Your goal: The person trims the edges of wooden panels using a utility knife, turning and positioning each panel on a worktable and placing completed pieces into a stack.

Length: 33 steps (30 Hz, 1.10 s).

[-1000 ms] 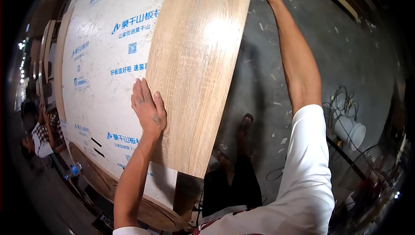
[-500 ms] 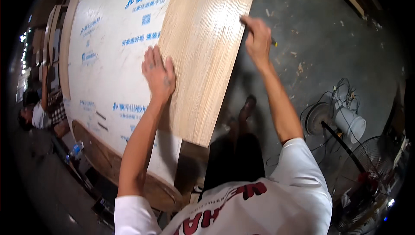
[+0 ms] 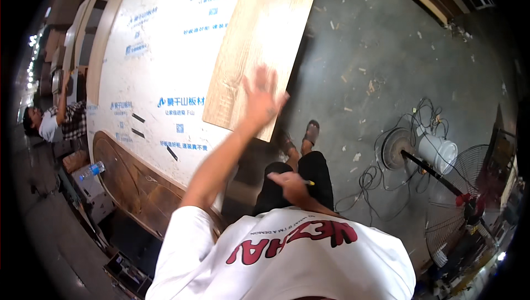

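A long wood-grain board [image 3: 243,51] lies on the white printed sheet at its right edge. My left hand [image 3: 262,98] is over the board's near part, open with fingers spread and slightly blurred; I cannot tell whether it touches the surface. My right hand [image 3: 291,187] is close to my body, above my dark shorts, away from the board. Its fingers are closed round a slim tool with a yellow end [image 3: 310,183], mostly hidden in the grip.
The white sheet [image 3: 160,62] carries several short dark strips [image 3: 138,133]. A curved brown wooden piece [image 3: 132,189] runs along the near left, by a water bottle [image 3: 93,171]. To the right stand a white bucket [image 3: 438,154], cables and a fan [image 3: 458,200]. Another person [image 3: 52,120] is at far left.
My left hand has moved right, from the board's left edge to over its near part. My right hand has come back from the board's right edge to my waist. The view has shifted.
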Available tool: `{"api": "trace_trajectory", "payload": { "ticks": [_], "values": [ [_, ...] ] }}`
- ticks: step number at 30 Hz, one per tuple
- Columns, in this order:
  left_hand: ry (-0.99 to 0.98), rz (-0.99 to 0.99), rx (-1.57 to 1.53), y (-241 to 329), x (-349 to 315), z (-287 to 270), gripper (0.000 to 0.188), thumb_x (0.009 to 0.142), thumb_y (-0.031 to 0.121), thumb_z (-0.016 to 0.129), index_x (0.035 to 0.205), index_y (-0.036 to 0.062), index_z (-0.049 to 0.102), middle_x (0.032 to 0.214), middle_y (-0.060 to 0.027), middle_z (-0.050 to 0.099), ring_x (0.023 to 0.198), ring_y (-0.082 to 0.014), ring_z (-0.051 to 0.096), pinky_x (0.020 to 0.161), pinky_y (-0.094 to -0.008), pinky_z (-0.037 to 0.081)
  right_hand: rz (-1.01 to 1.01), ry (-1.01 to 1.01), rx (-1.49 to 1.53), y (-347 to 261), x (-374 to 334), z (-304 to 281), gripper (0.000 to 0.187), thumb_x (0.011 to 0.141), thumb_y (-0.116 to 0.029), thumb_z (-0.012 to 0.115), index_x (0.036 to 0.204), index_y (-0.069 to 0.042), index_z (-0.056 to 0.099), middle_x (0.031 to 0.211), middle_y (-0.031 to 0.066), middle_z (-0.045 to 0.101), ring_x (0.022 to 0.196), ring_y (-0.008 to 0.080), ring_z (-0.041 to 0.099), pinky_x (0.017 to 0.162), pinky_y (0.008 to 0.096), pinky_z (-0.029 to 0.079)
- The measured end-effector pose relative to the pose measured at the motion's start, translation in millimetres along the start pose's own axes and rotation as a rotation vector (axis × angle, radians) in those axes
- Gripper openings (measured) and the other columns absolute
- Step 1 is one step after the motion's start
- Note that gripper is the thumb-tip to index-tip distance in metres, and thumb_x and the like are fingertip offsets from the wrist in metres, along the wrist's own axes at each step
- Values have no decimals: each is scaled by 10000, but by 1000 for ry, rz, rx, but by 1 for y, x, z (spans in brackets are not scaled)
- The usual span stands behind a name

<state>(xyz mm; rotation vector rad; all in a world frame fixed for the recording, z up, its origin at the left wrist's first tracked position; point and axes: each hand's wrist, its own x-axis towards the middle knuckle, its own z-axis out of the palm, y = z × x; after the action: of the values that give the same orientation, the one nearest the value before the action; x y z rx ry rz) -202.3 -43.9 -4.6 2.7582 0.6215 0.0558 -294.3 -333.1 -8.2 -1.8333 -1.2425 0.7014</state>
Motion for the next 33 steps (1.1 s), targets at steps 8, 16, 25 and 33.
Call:
{"api": "trace_trajectory", "payload": {
  "ticks": [8,16,25,33],
  "values": [
    [25,-28,259,41,-23,-16,856,824,23,581,1567,-38,160,1629,-272,135,1510,-451,138,1117,-745,122,889,873,822,78,62,-158,398,1003,-156,577,1364,-43,454,832,69,645,660,125,591,550,261,478],
    [-186,158,113,5,-71,-90,859,793,-38,551,1562,-54,169,1625,-259,169,1520,-404,160,1189,-627,140,559,496,867,113,313,-237,276,899,-301,744,991,-45,699,776,12,654,482,75,481,428,255,379],
    [-354,244,60,-74,-131,-115,698,872,39,494,1544,51,307,1615,-176,270,1492,-372,264,1220,-534,190,544,499,776,119,455,-268,213,867,-185,727,965,-10,656,740,19,614,496,81,493,444,238,404],
    [-228,-236,290,-169,-115,-125,621,947,174,552,1510,13,344,1613,-184,263,1501,-362,223,1190,-587,194,690,251,531,98,365,-229,432,854,-261,782,1086,49,589,737,66,619,474,111,525,429,274,424]
  ]
}}
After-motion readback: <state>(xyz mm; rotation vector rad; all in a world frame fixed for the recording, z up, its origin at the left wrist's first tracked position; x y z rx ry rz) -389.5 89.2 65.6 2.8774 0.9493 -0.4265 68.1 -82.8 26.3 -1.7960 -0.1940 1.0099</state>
